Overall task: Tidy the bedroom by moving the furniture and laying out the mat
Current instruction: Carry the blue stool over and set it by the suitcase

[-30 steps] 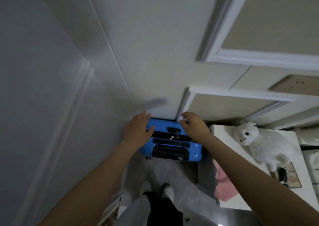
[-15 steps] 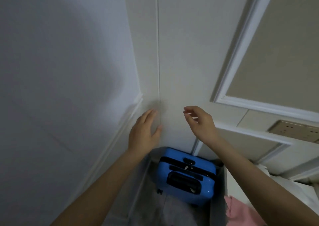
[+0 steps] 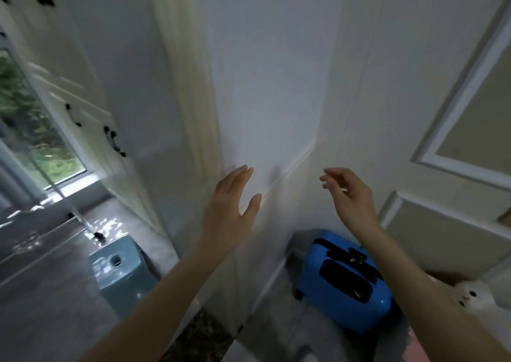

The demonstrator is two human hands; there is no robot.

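Both hands have lifted off the glossy blue hard-shell suitcase point(image 3: 345, 281) since a second ago and now hang in the air before the white wall. The left hand point(image 3: 226, 209) is flat with straight fingers; the right hand point(image 3: 349, 195) is loosely curled, holding nothing. The suitcase stands on the floor in the corner, black handle facing up, its long axis running from upper left to lower right. A pale blue ceramic stool point(image 3: 121, 267) stands well apart to the left.

Both forearms are bare to the frame edge, and the left hand point(image 3: 229, 204) and right hand point(image 3: 351, 195) wear nothing.
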